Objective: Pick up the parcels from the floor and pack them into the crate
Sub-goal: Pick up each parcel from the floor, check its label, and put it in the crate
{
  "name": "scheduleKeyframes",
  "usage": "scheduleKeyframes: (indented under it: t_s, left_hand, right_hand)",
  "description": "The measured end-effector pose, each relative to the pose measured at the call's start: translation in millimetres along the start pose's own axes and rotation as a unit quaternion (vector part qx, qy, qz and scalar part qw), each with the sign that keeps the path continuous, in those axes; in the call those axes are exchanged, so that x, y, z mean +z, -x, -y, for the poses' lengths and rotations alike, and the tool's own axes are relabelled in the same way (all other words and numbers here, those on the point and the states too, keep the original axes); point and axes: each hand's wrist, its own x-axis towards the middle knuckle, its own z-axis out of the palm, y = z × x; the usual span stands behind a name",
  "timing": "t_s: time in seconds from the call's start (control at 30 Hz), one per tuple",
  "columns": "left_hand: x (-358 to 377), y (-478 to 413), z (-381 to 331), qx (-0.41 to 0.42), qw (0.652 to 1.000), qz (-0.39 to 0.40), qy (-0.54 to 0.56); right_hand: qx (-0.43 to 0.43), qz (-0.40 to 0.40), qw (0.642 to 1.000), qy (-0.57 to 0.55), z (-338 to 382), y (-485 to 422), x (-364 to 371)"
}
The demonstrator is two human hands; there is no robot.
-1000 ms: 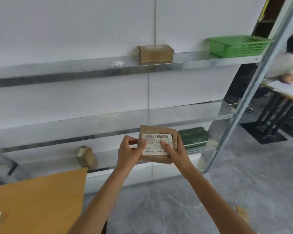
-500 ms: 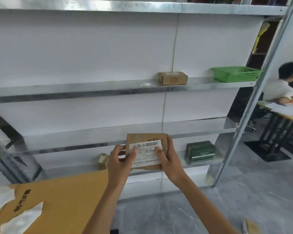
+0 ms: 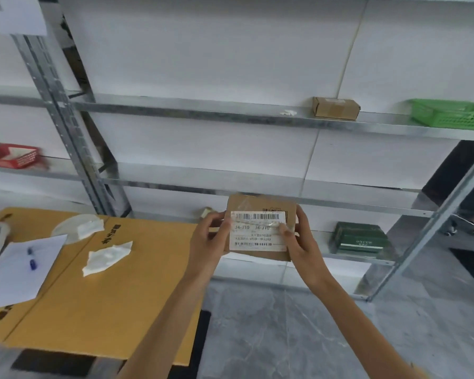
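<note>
I hold a small brown cardboard parcel (image 3: 260, 228) upright at chest height, its white barcode label facing me. My left hand (image 3: 207, 242) grips its left edge and my right hand (image 3: 298, 242) grips its right edge, with the thumb lying on the label. The parcel hangs in front of the metal shelving (image 3: 230, 184), just right of a flat brown cardboard sheet (image 3: 115, 291). A green plastic crate (image 3: 449, 116) stands at the far right of an upper shelf.
Another small brown box (image 3: 335, 108) sits on the shelf left of the green crate. A dark green box (image 3: 359, 239) lies on the lowest shelf. A red basket (image 3: 10, 157) is at far left. White papers (image 3: 17, 269) and crumpled tissue (image 3: 107, 257) lie on the cardboard sheet. Grey floor below.
My view has swung left, bringing more of the cardboard sheet and a red basket into sight. Both hands keep the same grip on the parcel.
</note>
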Motion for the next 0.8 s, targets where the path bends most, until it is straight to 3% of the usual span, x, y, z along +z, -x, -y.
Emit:
scheduleKeyframes:
  t_s: [0.3, 0.53, 0.8]
  left_hand:
    - [-87.6, 69.8, -9.7, 0.006, 0.999, -0.040, 0.011]
    - [-193.2, 128.7, -12.2, 0.015, 0.999, -0.047, -0.010]
    - [-305.1, 190.2, -9.1, -0.009, 0.999, -0.046, -0.022]
  right_hand:
    - [0.030, 0.044, 0.999, -0.013, 22.9, 63.8, 59.7]
    - [0.003, 0.057, 0.998, -0.035, 51.5, 126.4, 146.4]
    - [0.015, -0.002, 0.998, -0.064, 75.7, 196.9, 255.2]
